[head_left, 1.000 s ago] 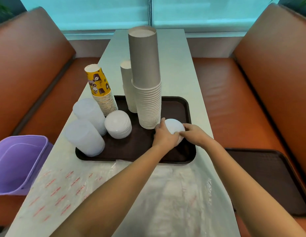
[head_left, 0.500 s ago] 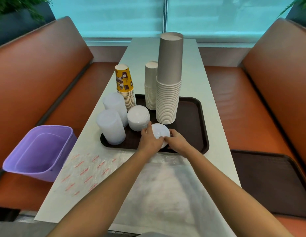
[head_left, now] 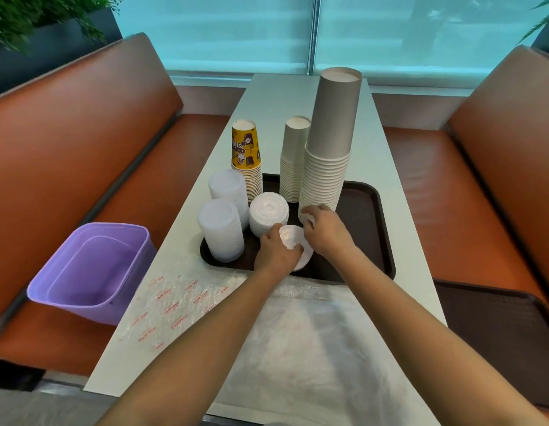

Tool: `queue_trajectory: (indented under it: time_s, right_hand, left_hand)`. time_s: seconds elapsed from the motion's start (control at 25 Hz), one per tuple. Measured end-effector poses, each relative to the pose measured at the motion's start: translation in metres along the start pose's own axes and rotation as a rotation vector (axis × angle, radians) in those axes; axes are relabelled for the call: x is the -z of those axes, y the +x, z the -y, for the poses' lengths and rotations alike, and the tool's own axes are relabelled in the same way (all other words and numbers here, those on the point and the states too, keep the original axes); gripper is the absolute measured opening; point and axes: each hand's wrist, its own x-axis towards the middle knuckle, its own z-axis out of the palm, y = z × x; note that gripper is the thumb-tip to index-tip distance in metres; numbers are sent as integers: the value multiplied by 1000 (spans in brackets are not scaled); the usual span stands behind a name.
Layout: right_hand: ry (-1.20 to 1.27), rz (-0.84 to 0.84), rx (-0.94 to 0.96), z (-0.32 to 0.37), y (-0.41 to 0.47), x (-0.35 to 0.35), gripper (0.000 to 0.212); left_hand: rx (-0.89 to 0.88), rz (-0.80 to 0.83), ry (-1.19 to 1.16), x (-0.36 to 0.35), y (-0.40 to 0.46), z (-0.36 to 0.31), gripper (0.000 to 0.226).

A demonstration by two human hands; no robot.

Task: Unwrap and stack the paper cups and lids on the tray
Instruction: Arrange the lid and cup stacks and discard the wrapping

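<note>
A: Head view. Short stack of white lids [head_left: 299,250] sits near the front edge of the tray [head_left: 377,235]. Why both hands?

B: Likely to square the stack before letting go. Left hand [head_left: 276,252] curls round its left side, gripping. Right hand [head_left: 323,230] arches over the right side; fingers bent, contact unclear.

A: Neighbours?

B: Another lid stack [head_left: 268,212] just behind; tall grey cups [head_left: 328,167] behind right.

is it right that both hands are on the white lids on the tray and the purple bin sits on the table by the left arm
Not quite. The head view shows the purple bin on the orange bench seat beside the table, not on it. The rest holds: the left hand and right hand are on the white lids on the tray.
</note>
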Motion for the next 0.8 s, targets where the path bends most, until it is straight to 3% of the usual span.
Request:
queue_trajectory:
  time_s: [0.12, 0.2, 0.28, 0.48, 0.64, 0.8]
  right_hand:
    - [-197, 195, 280, 17, 37, -5, 38]
    - [-376, 405, 330, 22, 58, -17, 41]
    - [-446, 512, 308, 21, 72, -29, 44]
    - [-331, 437, 272, 18, 85, -38, 48]
    - [-285, 408, 272, 17, 91, -39, 45]
    - [-327, 425, 280, 19, 101, -37, 46]
  left_hand:
    - [-9, 6, 14, -3, 1, -1, 72]
    - [-1, 3, 13, -4, 1, 0, 74]
    - [14, -3, -10, -4, 3, 1, 76]
    - [11, -34, 47, -5, 5, 2, 78]
    - [-56, -193, 168, -10, 4, 2, 73]
    - [-85, -171, 229, -13, 5, 1, 65]
